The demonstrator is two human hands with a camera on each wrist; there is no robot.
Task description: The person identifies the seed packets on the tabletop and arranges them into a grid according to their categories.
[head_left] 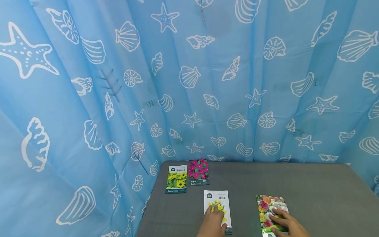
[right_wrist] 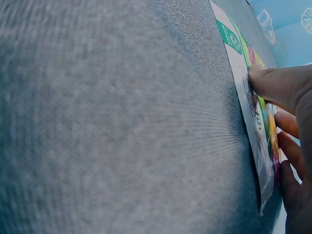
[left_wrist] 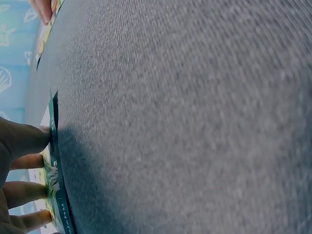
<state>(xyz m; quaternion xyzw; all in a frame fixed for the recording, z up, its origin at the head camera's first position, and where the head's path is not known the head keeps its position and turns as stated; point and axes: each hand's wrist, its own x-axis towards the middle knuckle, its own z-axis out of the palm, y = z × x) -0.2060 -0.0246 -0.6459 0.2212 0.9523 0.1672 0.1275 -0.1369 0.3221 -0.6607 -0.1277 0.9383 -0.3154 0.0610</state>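
My left hand (head_left: 211, 224) rests with spread fingers on a white seed packet (head_left: 216, 197) printed with yellow flowers. In the left wrist view, the thumb and fingertips touch that packet's face beside its dark green lower band (left_wrist: 59, 187). To the right, my right hand (head_left: 289, 226) lies over a seed packet (head_left: 264, 212) covered in roses of many colours. Its thumb (right_wrist: 273, 83) presses near the white and green end in the right wrist view, while the other fingers touch the printed side. Both packets lie on the grey surface, partly hidden by the hands.
Toward the table's back left corner lie a seed packet with yellow flowers (head_left: 177, 179) and one with magenta flowers (head_left: 198, 171), side by side. The grey table (head_left: 266, 177) ends at a blue curtain (head_left: 207, 98) with white shells and starfish.
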